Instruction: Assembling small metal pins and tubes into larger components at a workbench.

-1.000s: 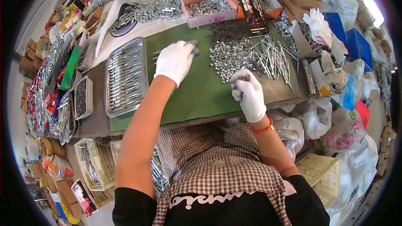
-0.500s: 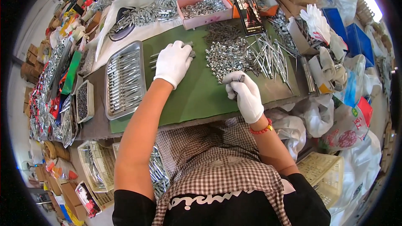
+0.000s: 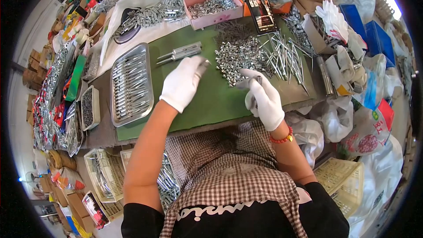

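Observation:
My right hand [image 3: 266, 103], in a white glove, is closed around a short grey metal cylinder [image 3: 258, 79]. Its end pokes up between thumb and fingers; the rest is hidden. Over the middle of the green mat [image 3: 207, 110] is my gloved left hand [image 3: 183, 81], fingertips smeared by motion, so I cannot tell whether they hold anything. Just beyond it lie several slim metal rods with thicker silver barrels [image 3: 186, 50]. A heap of small silver metal sleeves [image 3: 235, 59] spreads between the hands, with long thin metal rods [image 3: 286, 57] fanned out to its right.
A metal tray [image 3: 150, 88] with rows of rod-like parts stands at the left. Behind are a pink box [image 3: 216, 19] of small metal parts and a phone [image 3: 260, 11] propped up. White gloves [image 3: 332, 22] lie on a carton at the right. Plastic baskets [image 3: 116, 172] stand below.
My left hand has come away from the rods with barrels and moved toward me, uncovering them. My right hand, still holding the cylinder, has shifted slightly right.

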Available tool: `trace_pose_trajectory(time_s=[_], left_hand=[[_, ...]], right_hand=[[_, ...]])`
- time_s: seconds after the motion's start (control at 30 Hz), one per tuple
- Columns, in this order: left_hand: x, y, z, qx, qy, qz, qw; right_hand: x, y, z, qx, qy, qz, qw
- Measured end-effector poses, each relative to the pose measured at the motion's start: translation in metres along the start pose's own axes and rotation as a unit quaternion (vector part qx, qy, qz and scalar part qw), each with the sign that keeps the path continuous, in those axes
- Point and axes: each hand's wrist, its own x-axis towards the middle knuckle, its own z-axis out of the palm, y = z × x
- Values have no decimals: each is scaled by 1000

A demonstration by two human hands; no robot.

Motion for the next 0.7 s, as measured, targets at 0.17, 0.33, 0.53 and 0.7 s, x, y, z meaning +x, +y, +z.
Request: trace_pose_trajectory(time_s=[0.17,0.33,0.53,0.7], left_hand=[[-16,28,6,78,-128,41,988],[-26,57,0,78,-120,125,982],[-40,45,4,-3,-70,116,991],[-44,43,6,-32,-50,98,993]], right_hand=[[4,3,3,-110,-14,21,994],[5,-3,-11,-99,-62,56,992],[2,-7,-8,-141,-55,97,984],[3,-5,-13,-331,-72,55,939]])
